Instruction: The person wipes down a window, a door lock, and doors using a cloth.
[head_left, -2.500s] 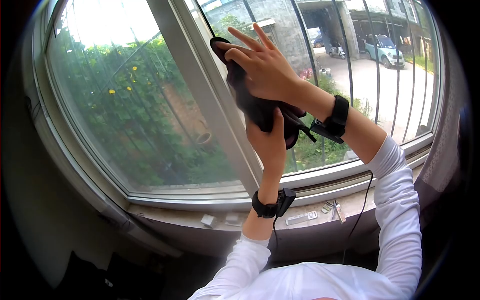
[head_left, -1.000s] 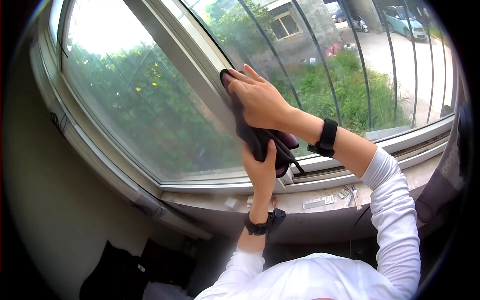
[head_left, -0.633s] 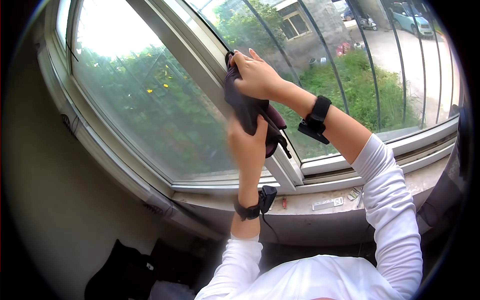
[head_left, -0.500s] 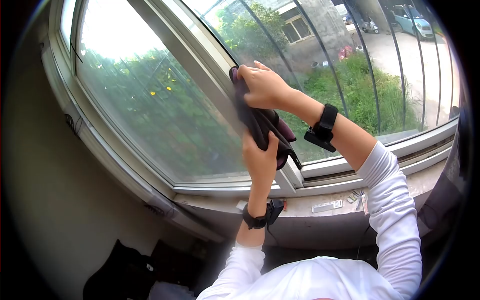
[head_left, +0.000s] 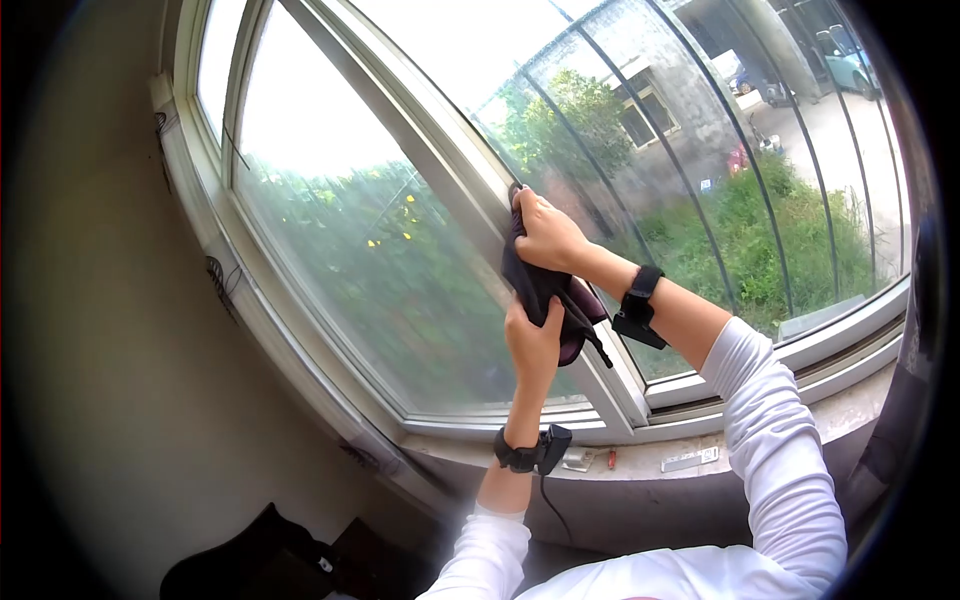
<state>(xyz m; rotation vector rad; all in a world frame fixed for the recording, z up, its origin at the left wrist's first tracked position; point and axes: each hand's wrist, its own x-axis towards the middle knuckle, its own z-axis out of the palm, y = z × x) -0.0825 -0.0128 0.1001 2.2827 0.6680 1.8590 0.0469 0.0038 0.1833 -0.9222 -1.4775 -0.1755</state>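
Observation:
A dark cloth [head_left: 535, 285] with purplish patches is bunched against the upright edge of the sliding window frame [head_left: 470, 190]. My right hand [head_left: 550, 232] grips its upper part, fingers wrapped round the frame edge. Lower down, my left hand [head_left: 534, 335] is closed on the cloth, thumb pointing up. A loose corner of the cloth hangs to the right of my left hand. Part of the frame lies hidden behind cloth and fingers. Each wrist wears a black strap with a small box.
On the windowsill [head_left: 630, 462] lie a white strip-like object [head_left: 690, 459] and a small red item [head_left: 612, 459]. Metal bars [head_left: 700, 225] stand outside the right-hand opening. A dark chair-like shape [head_left: 250, 560] is at the lower left, and a curtain rail or trim [head_left: 270, 335] runs along the left.
The camera view has tilted, so the window and hands appear shifted right and down. Both hands keep hold of the cloth at the frame edge, in nearly the same place along it.

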